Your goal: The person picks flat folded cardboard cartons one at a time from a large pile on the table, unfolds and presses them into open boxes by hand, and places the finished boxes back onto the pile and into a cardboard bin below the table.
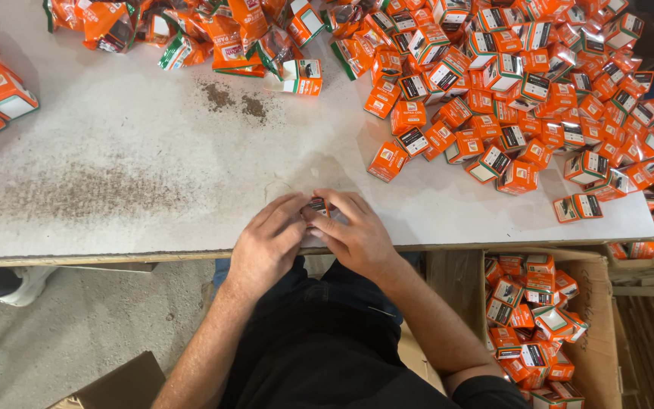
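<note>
Both hands, left hand (pixel 266 241) and right hand (pixel 353 231), clamped together on one small orange box (pixel 317 205) | near table edge (pixel 115 254) | orange box heap (pixel 524 83) far right | carton (pixel 596 333) of boxes near right

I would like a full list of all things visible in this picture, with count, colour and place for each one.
small box: one, orange and dark, between both hands at the table's near edge
box pile: too many to count, orange, table's right half
plastic packets: several, orange, top edge
spilled grains: two dark patches, below the packets
table: one, grey-white
cardboard carton: one, brown, lower right, holding orange boxes
left hand: on the small box
right hand: on the small box
</note>
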The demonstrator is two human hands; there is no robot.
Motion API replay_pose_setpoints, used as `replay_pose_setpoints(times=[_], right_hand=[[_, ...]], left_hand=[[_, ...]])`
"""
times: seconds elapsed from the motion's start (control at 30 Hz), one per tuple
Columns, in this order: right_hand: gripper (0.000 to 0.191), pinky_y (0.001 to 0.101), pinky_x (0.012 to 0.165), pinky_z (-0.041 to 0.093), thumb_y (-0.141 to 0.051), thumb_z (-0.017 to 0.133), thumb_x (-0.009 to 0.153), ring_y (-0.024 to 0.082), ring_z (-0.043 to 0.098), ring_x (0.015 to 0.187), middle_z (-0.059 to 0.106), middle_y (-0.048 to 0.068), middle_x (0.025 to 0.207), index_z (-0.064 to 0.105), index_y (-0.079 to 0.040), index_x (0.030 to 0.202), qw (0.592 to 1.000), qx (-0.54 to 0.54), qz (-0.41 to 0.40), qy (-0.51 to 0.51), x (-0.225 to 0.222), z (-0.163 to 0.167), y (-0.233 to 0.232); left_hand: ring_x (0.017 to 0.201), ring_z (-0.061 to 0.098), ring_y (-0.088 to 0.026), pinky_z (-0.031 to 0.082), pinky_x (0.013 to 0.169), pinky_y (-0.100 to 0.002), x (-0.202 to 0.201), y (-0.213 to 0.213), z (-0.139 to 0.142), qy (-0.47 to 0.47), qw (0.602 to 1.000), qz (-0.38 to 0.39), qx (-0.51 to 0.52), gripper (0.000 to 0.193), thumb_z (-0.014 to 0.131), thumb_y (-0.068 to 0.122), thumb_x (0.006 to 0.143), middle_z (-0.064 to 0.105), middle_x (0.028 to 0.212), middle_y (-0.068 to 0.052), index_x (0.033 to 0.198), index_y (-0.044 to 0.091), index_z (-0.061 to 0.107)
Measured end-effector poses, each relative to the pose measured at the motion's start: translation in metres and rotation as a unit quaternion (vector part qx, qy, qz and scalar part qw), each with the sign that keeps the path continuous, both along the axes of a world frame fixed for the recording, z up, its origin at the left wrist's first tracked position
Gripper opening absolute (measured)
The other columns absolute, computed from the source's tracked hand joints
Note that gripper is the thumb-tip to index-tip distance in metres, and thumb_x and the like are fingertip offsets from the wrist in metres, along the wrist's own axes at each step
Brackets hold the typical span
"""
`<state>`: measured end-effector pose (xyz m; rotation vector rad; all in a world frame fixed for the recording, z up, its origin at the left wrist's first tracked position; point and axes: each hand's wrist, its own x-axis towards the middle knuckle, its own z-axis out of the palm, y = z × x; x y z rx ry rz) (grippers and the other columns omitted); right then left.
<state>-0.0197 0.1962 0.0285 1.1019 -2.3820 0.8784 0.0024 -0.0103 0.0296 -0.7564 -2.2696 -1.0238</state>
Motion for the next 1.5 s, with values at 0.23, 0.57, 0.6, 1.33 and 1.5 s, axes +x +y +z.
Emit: replay_pose_setpoints(times=[0.23,0.57,0.6,1.33,1.5], right_hand=[[0.038,0.0601,0.101,0.033,-0.025,0.079,0.078,0.039,0.042,0.124,0.052,0.011,0.135,0.073,-0.023,0.116,0.958,0.139,-0.172,0.182,-0.018,0.003,0.03],[0.044,0.054,0.11,0.039,-0.025,0.081,0.09,0.034,0.047,0.135,0.051,0.014,0.144,0.067,-0.012,0.129,0.972,0.087,-0.151,0.16,-0.113,0.032,0.015],[0.045,0.0532,0.107,0.041,-0.024,0.081,0.088,0.036,0.05,0.132,0.052,0.015,0.142,0.065,-0.012,0.129,0.97,0.094,-0.145,0.17,-0.126,0.032,0.001],[0.061,0.0655,0.099,0.036,-0.038,0.066,0.094,0.047,0.048,0.123,0.057,0.024,0.13,0.056,0.002,0.138,0.979,-0.045,-0.132,0.148,-0.217,0.038,-0.122],[0.039,0.06,0.101,0.036,-0.048,0.065,0.096,0.041,0.049,0.123,0.056,0.018,0.124,0.065,-0.015,0.115,0.983,0.088,-0.156,0.037,-0.203,0.021,-0.112]], left_hand=[[0.122,0.061,-0.04,0.054,0.1,-0.046,-0.02,-0.015,0.025,-0.018,0.997,-0.016,-0.071,0.039,0.077,0.007,0.08,0.06,0.135,-0.018,0.117,0.006,0.065],[0.113,0.06,-0.036,0.052,0.094,-0.051,-0.182,-0.016,0.073,0.058,0.96,0.223,-0.159,0.041,0.069,0.002,0.083,0.06,0.116,-0.013,0.123,0.009,0.064],[0.113,0.06,-0.036,0.051,0.091,-0.051,-0.186,-0.015,0.076,0.064,0.956,0.225,-0.176,0.041,0.069,0.002,0.084,0.059,0.116,-0.013,0.124,0.011,0.065],[0.095,0.062,-0.024,0.053,0.082,-0.034,-0.026,-0.079,-0.012,-0.143,0.951,0.115,0.25,0.05,0.071,0.008,0.082,0.06,0.11,-0.013,0.127,0.004,0.049],[0.121,0.052,-0.032,0.054,0.09,-0.036,-0.025,-0.083,-0.023,-0.097,0.964,0.097,0.229,0.049,0.068,0.004,0.081,0.046,0.131,-0.019,0.127,0.002,0.05]])
